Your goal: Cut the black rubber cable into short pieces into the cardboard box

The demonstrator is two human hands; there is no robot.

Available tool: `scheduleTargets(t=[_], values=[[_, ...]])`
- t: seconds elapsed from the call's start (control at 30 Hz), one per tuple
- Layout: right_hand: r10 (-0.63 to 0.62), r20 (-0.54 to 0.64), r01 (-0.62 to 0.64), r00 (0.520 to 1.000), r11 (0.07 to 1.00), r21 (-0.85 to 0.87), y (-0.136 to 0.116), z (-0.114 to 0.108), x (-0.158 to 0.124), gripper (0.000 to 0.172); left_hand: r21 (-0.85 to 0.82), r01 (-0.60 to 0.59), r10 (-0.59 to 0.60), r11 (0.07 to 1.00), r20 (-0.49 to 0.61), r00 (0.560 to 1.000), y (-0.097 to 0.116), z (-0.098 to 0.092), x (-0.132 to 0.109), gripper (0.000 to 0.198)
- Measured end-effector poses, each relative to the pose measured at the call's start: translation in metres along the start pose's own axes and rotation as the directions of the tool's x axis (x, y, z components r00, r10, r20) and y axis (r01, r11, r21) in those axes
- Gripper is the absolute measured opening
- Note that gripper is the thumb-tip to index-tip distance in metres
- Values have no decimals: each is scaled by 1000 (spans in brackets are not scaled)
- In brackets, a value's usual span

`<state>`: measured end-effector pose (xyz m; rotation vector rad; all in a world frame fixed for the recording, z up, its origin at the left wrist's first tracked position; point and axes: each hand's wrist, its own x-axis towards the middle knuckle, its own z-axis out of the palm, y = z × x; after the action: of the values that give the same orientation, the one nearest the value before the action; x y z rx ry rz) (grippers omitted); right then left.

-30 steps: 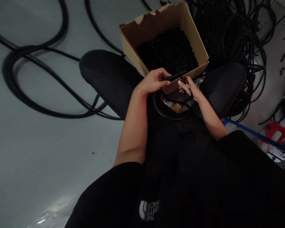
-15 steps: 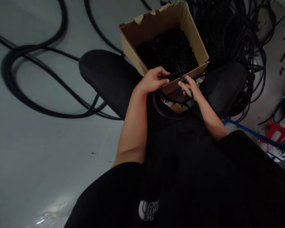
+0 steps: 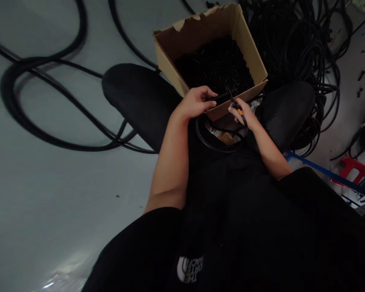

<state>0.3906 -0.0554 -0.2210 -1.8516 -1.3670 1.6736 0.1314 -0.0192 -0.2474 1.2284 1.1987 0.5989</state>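
1. Here's the left hand [image 3: 197, 101], thumb and fingers closed in a narrow pinch on the black tube [image 3: 221, 97]; a firm hold close to the working end should stop it rolling.

2. Over on the other side, the right hand [image 3: 242, 111] wraps the handles of a dark cutting tool [image 3: 232, 99] with orange on its grip. How far its blades are parted, I cannot tell.

3. The tube's end is right there at the blades, just above the near edge of the cardboard box [image 3: 252, 92]. Nice placing: anything trimmed should drop among the black pieces [image 3: 213, 61] inside.

4. Squareness matters, I'd say: keep the blades straight across the tube, then squeeze in one smooth stroke, or the end may come out slanted.

5. Watch those left fingertips! They sit near the blades, so a clear gap is wise.

6. And down in the lap, a black loop [image 3: 200, 132] curves below the hands; leaving it slack should avoid any tug on the held end.
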Motion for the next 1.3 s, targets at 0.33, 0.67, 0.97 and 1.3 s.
scheduleTargets(t=[0.33,0.67,0.97,1.3], values=[[-60,-15,59,998,998,-29,-1,-4,2,61,16,18,-18,1000,13,1000,-8,0,2,35],[-106,-13,104,994,991,-84,12,-3,11,58,23,10,-8,1000,-47,999,-12,1,4,33],[-122,20,123,992,978,-168,29,-6,21,58,76,-5,5,997,2,1000,-13,-1,3,31],[-59,-14,57,998,990,-129,30,-6,17,70,103,-19,27,994,-77,997,-1,1,1,35]])
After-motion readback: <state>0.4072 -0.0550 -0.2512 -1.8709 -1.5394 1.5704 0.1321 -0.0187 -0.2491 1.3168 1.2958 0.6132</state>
